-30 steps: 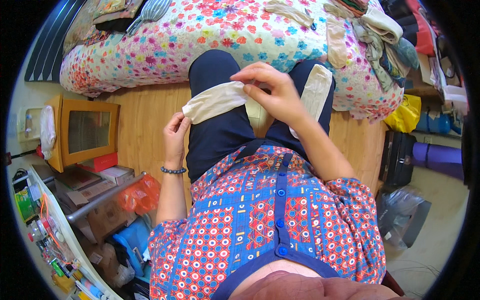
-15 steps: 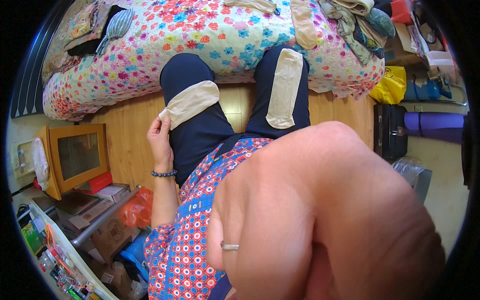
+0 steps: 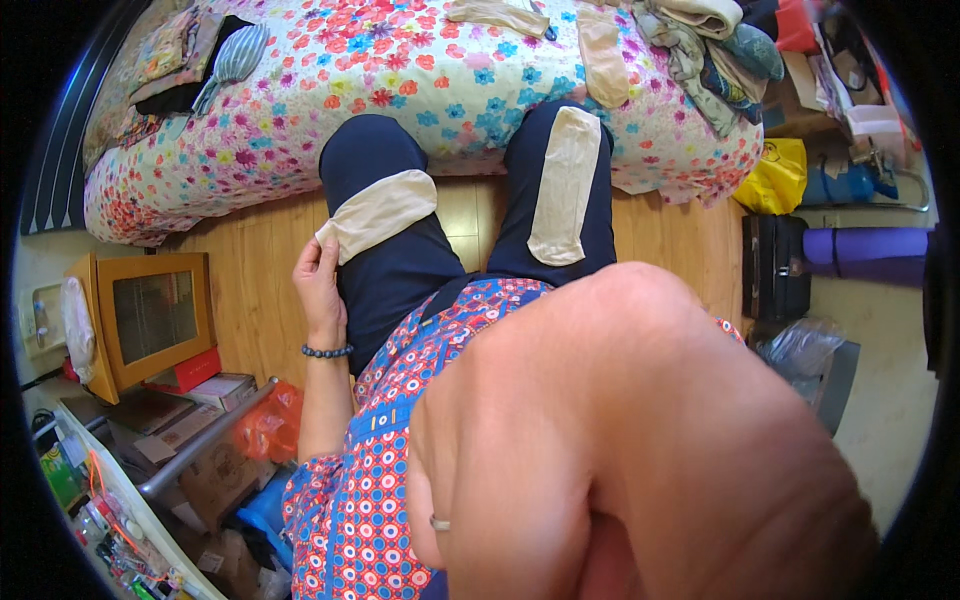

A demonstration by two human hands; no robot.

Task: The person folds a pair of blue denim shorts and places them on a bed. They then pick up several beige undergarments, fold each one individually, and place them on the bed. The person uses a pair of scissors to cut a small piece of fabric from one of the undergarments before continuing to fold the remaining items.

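A cream sock (image 3: 385, 212) lies slantwise across my left thigh. My left hand (image 3: 321, 292) pinches its cuff end between thumb and fingers, and a dark bead bracelet circles that wrist. On my right thigh a second cream sock (image 3: 565, 187) lies flat and lengthwise, with no hand on it. My right hand (image 3: 590, 400) is very close to the camera and fills the lower right. Its fingers are bent inward and one wears a ring. The fingertips, and whatever they may hold, are hidden.
Ahead is a bed with a floral sheet (image 3: 400, 95). More pale socks (image 3: 602, 65) and folded clothes (image 3: 690, 60) lie on it. A wooden cabinet (image 3: 155, 310) and a cluttered shelf are at left. A yellow bag (image 3: 775, 175), black case (image 3: 778, 268) and purple roll (image 3: 865, 252) are at right.
The whole view has shifted slightly. My right hand sits a little lower and further left in the picture. My left hand keeps its pinch on the sock.
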